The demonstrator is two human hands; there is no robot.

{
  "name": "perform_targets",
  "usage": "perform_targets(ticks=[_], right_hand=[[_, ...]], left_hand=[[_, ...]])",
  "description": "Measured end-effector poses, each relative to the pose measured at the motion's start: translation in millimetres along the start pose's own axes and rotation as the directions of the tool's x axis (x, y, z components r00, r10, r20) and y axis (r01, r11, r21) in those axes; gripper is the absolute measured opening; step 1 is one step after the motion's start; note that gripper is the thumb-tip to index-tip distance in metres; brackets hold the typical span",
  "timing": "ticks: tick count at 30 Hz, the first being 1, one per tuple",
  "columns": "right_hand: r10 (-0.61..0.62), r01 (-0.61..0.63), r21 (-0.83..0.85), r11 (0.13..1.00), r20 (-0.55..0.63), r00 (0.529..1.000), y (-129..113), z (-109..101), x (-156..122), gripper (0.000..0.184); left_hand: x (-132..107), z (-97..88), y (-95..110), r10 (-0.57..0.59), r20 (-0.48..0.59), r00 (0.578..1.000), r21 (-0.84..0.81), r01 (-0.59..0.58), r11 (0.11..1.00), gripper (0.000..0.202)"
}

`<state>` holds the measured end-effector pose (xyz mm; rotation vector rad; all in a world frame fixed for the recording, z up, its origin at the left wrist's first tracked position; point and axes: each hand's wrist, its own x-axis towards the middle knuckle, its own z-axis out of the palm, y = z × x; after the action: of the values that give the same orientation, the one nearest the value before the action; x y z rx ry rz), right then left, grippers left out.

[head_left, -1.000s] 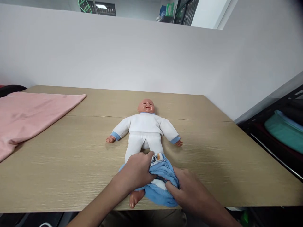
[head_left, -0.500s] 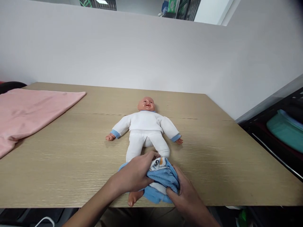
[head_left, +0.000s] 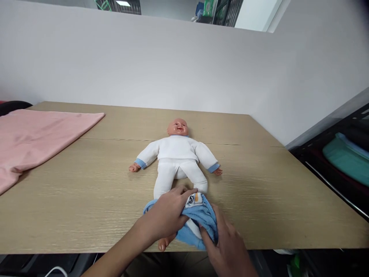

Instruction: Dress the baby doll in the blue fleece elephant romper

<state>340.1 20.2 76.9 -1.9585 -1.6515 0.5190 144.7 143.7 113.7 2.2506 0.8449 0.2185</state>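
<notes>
A baby doll (head_left: 179,148) in a white top with blue cuffs lies on its back, head toward the wall. Bunched around its lower legs are blue and white trousers (head_left: 198,217) with a small printed or stitched face on the white part. My left hand (head_left: 170,207) grips the upper edge of the trousers, lying across the doll's leg. On the other side, my right hand (head_left: 221,238) holds the trousers with the thumb in front of the fabric. One bare doll foot (head_left: 165,243) shows below my left wrist; the other foot is hidden in the cloth.
The doll rests on a wooden table (head_left: 273,200). A pink cloth (head_left: 43,134) spreads over the table's left side. On the right, beyond the table edge, a dark rack holds folded green cloth (head_left: 346,157). A white wall (head_left: 144,61) stands behind.
My right hand has shifted slightly downward, its thumb pushing further into the fabric. The trousers' opening looks a little wider. My left hand has moved slightly right; the doll's body stays put.
</notes>
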Motion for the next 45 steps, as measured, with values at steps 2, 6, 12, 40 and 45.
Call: perform_targets(ticks=[2,6,12,40,45], right_hand=[[-0.056,0.053,-0.055,0.997,-0.055,0.997,2,-2,-2,0.036],[-0.078,0.079,-0.107,0.991,0.016,0.997,5,-4,-6,0.022],[-0.041,0.036,-0.124,0.992,-0.036,0.999,13,2,-9,0.021],[0.057,0.031,0.584,0.811,-0.132,0.99,19,40,-7,0.026],[-0.044,0.178,0.573,0.8,-0.24,0.97,15,43,4,0.062]], left_hand=[[0,2.9,2,-0.022,-0.001,1.0,0.054,0.022,0.998,0.077],[2,6.8,7,-0.031,0.023,0.999,0.114,0.028,0.993,0.085],[6,9.3,11,-0.066,0.057,0.996,0.181,0.055,0.982,0.084],[-2,-19.1,-4,0.011,0.082,0.997,-0.581,0.039,0.813,0.057],[-3,-24.2,-17,0.044,0.13,0.991,-0.706,0.061,0.706,0.065]])
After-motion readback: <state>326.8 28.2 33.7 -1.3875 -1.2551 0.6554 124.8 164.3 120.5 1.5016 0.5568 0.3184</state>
